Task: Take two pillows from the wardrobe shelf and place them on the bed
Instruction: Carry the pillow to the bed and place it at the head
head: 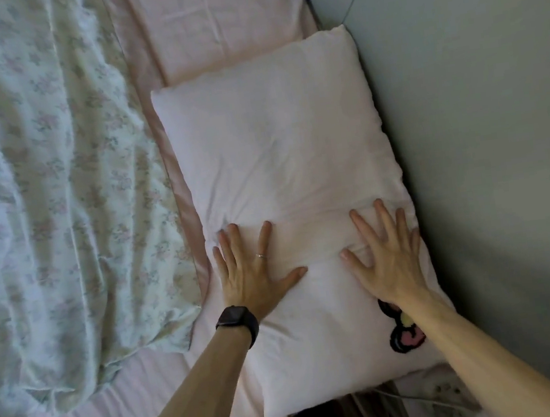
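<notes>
Fingers of two flat hands press two stacked pillows.

No text, label or number can be read anywhere, including on the pillow.

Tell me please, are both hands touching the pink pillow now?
Touching. The head view shows the left hand and the right hand pressed flat, fingers spread, on the pink pillow, with the fabric creased around them.
</notes>
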### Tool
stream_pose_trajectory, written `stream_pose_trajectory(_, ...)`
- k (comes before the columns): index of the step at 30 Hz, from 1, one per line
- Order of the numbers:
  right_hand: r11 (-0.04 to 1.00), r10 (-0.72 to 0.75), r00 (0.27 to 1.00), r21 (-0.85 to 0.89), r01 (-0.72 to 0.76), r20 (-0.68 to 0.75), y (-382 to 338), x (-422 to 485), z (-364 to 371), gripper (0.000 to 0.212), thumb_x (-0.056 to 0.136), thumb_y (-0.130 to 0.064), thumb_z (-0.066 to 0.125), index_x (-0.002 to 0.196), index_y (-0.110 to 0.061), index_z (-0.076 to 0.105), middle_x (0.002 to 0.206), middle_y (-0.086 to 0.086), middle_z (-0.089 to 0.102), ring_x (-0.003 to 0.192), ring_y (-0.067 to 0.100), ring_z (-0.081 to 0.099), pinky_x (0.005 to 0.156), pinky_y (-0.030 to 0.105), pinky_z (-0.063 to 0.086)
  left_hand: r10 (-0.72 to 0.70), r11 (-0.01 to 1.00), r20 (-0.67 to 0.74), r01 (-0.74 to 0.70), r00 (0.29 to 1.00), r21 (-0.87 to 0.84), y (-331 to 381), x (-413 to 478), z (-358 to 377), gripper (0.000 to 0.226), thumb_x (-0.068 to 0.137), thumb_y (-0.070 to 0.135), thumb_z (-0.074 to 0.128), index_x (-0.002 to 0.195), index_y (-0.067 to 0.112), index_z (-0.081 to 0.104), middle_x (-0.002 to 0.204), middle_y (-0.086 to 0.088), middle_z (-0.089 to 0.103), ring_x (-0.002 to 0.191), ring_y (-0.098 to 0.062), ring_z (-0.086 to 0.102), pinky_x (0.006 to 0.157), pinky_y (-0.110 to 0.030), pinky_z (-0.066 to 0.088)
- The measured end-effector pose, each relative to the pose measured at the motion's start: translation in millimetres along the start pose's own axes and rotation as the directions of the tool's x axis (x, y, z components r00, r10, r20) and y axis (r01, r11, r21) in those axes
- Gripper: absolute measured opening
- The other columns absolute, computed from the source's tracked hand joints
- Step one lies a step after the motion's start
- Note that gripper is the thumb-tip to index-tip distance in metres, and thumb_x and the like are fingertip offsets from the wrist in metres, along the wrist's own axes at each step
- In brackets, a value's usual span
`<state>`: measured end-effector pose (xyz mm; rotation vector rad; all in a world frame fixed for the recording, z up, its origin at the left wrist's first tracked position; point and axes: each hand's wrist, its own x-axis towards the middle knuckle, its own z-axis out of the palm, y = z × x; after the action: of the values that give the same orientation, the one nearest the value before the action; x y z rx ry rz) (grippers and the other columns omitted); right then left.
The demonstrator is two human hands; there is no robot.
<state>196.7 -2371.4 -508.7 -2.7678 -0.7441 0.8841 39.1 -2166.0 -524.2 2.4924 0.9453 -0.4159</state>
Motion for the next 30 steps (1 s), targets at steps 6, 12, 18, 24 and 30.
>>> stream_pose_trajectory(6, 0.993, -0.104, 0.962, 0.021, 0.113, -0.254, -55, 78, -43, 0.076, 0.089, -0.083, 0.026, 0.155, -0.056, 0.000, 0.169, -0.006, -0.011, 0.153, 0.043, -0.010, 0.110, 0.075, 0.001, 0.115, 0.993, -0.151, -0.116, 0.982, 0.005, 18, 62, -51, 0.098, 0.076, 0.092, 0.033, 0.156, 0.046, -0.001, 0.166, -0.018, -0.012, 0.150, -0.045, -0.014, 0.117, -0.067, -0.002)
stream_pose_trajectory(12, 0.998, -0.038, 0.996, -0.050, 0.034, -0.079, -57, 139, -10, 0.072, 0.086, -0.088, 0.014, 0.144, -0.064, -0.021, 0.163, -0.015, -0.030, 0.152, 0.035, -0.023, 0.112, 0.076, -0.004, 0.007, 0.996, 0.046, -0.011, 0.999, 0.093, 18, 102, -19, 0.102, 0.068, 0.099, 0.023, 0.148, 0.054, -0.021, 0.161, -0.011, -0.031, 0.147, -0.042, -0.027, 0.112, -0.073, -0.007)
stream_pose_trajectory(18, 0.998, -0.012, 0.997, -0.069, 0.007, -0.070, -49, 164, 16, 0.075, 0.085, -0.089, 0.008, 0.147, -0.060, -0.021, 0.161, -0.016, -0.035, 0.151, 0.034, -0.025, 0.112, 0.073, -0.009, -0.012, 0.994, -0.033, 0.016, 0.999, 0.109, 13, 124, 23, 0.103, 0.067, 0.099, 0.022, 0.147, 0.053, -0.024, 0.155, -0.009, -0.040, 0.146, -0.044, -0.027, 0.110, -0.074, -0.012)
stream_pose_trajectory(24, 0.988, 0.098, 0.989, -0.130, -0.082, 0.115, -69, 144, -16, 0.076, 0.085, -0.087, 0.008, 0.147, -0.058, -0.024, 0.161, -0.013, -0.035, 0.150, 0.037, -0.025, 0.111, 0.075, -0.010, -0.022, 0.995, 0.108, 0.010, 0.994, 0.102, 17, 107, -13, 0.097, 0.069, 0.098, 0.016, 0.146, 0.055, -0.025, 0.160, -0.003, -0.035, 0.148, -0.036, -0.027, 0.112, -0.071, -0.008)
stream_pose_trajectory(30, 0.977, 0.201, 0.959, -0.113, -0.181, 0.201, -90, 42, -23, 0.075, 0.090, -0.081, 0.013, 0.148, -0.053, -0.026, 0.162, -0.007, -0.034, 0.150, 0.038, -0.025, 0.109, 0.080, -0.002, -0.044, 0.998, 0.376, 0.054, 0.925, -0.015, -14, 0, -59, 0.083, 0.091, 0.076, 0.033, 0.152, 0.048, -0.016, 0.164, 0.009, -0.023, 0.153, -0.031, -0.011, 0.122, -0.058, 0.006)
